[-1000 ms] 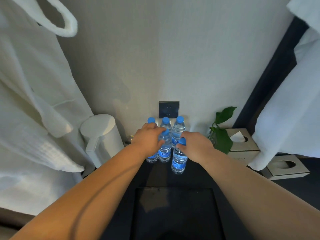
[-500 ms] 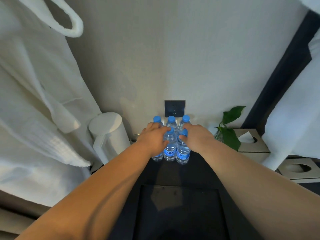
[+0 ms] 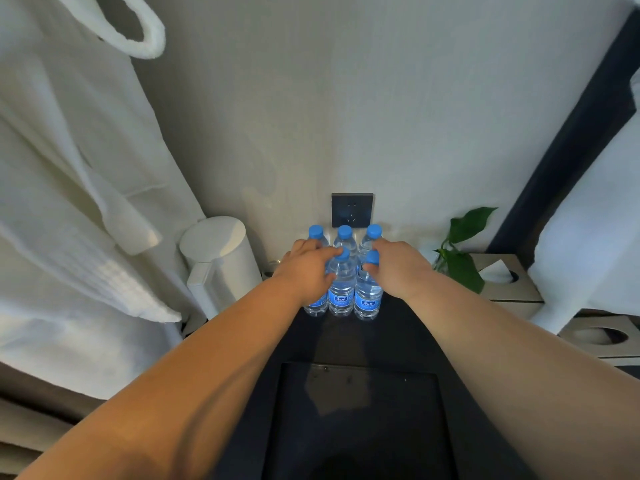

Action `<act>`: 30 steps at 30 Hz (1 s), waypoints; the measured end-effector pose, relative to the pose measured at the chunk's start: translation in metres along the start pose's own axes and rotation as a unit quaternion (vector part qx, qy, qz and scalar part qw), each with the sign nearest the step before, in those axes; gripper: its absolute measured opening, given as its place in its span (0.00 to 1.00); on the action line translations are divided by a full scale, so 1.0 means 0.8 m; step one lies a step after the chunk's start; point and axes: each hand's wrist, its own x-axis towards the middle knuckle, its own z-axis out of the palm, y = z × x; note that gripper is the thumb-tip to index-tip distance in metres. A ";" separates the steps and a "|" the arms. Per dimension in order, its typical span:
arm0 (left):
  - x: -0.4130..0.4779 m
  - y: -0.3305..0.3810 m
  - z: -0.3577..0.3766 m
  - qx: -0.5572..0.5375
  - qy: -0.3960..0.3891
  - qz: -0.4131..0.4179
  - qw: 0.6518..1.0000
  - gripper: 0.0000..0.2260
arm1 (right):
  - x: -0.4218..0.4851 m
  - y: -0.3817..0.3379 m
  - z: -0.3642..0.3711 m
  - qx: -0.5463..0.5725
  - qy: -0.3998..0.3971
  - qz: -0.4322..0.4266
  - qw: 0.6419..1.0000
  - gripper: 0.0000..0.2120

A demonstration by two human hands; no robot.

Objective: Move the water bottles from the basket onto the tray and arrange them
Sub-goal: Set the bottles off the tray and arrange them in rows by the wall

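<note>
We had six bottles (image 3: pixel 341 289) clustered mid-frame against the wall, just below the socket (image 3: pixel 352 209): three at the back, three in front, all upright and touching or nearly so. They looked full, so we judged each moderately heavy for its size, with thin clear walls that would give under a hard squeeze and smooth plastic that could slip. Best hold, in our judgement, was the shoulder just under the cap, or the stiffer labelled waist; pushing low would slide them, pushing high could tip them. Both arms reached straight forward from the bottom corners of the frame, wrists level, palms facing in. Our left hand (image 3: pixel 306 268) was loosely curled over the left front bottle, hiding its cap, fingertips touching the middle one's neck. Our right hand (image 3: pixel 398 268) cupped the right front bottle, thumb at its shoulder. Neither looked like a firm lifting grasp, more a squaring-up press. The dark surface under them hid any tray edge; no basket was visible. A kettle (image 3: pixel 221 261) stood just left.
</note>
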 end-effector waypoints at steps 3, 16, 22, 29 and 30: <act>-0.001 -0.001 -0.001 -0.003 -0.001 0.001 1.000 0.26 | 0.002 -0.001 0.001 0.003 0.009 0.002 1.000 0.18; 0.003 -0.002 0.001 0.004 0.009 0.011 1.000 0.25 | 0.002 -0.004 0.000 0.009 0.013 0.008 1.000 0.21; 0.030 0.005 -0.009 0.070 0.038 0.039 0.996 0.18 | 0.000 -0.003 -0.001 0.007 0.005 0.015 1.000 0.18; 0.053 0.001 0.008 0.028 0.019 0.005 0.999 0.14 | 0.002 -0.004 0.001 0.006 0.006 0.013 1.000 0.16; 0.054 0.000 0.011 0.005 0.017 -0.001 1.000 0.15 | 0.002 -0.003 0.001 0.010 0.007 0.014 1.000 0.16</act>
